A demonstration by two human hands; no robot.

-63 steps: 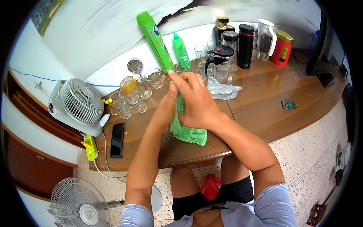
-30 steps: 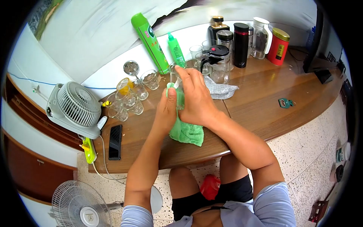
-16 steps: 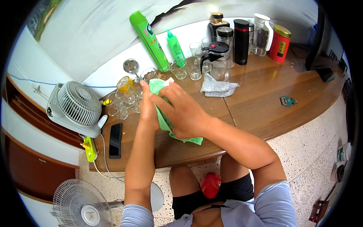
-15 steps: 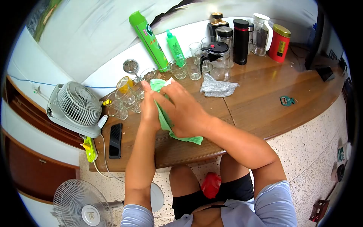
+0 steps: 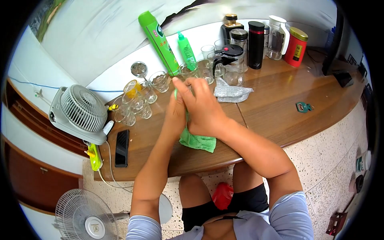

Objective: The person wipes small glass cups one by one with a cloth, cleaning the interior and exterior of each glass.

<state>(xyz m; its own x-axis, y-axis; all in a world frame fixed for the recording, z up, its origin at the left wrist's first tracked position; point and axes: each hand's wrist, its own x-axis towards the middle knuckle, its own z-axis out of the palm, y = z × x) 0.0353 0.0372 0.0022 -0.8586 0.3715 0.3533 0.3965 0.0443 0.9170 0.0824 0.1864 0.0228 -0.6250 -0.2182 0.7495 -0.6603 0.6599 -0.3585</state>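
Both my hands are raised above the front part of the table, pressed close together around a green cloth. My left hand is closed on the cloth from the left side, its fingers mostly out of sight. My right hand wraps it from the right, thumb and fingers pointing up. The cloth's lower end hangs below the palms over the wood. Whether anything else is inside the cloth, I cannot tell. Beyond my left hand stand several clear glasses, and a gray folded cloth lies past my right hand.
A black-lidded glass teapot, green spray can, green pump bottle, black flask, glass pitcher and red tin line the back. A phone and small fan are left; a teal bottle opener is right.
My hands have moved right and slightly toward me with the green cloth. The glasses behind the left hand are less covered now. Less of the cloth shows above and between the hands.
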